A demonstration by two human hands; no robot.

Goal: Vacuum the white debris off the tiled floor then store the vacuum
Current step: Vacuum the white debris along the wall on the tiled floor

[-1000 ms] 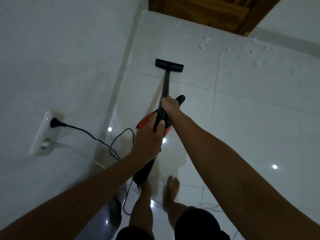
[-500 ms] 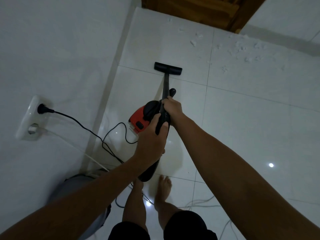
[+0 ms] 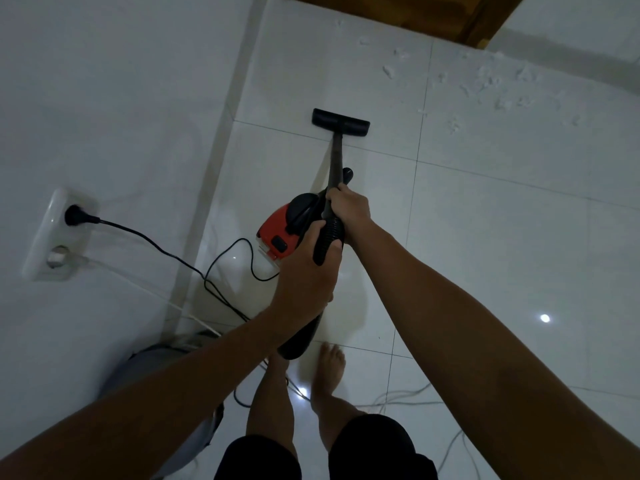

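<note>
far left on the wall: a white double socket [image 3: 52, 233] with a black plug [image 3: 78, 216] in the upper outlet, its black cord [image 3: 166, 252] looping across the tiled floor [image 3: 485, 271] to the vacuum. low left beside the wall: a grey round container [image 3: 145, 365], mostly hidden behind the forearm, so contents impossible to tell. centre: left hand [image 3: 306, 278] curled round the ribbed black handle of the red-and-black vacuum [image 3: 282, 228], right hand [image 3: 349, 209] wrapped round the wand just above it, both gripping firmly. floor head [image 3: 341, 123] flat on a tile seam, well short of the mess. upper right, near the wooden door [image 3: 398, 12]: white debris [image 3: 491, 88] scattered and untouched, well apart from the head. best done by steering the head forward and to the right into the flakes, keeping it flat to the tile, using slow overlapping strokes, and minding the slack cord and the pale cables [image 3: 398, 400] near the bare feet. storing not yet in reach.
</note>
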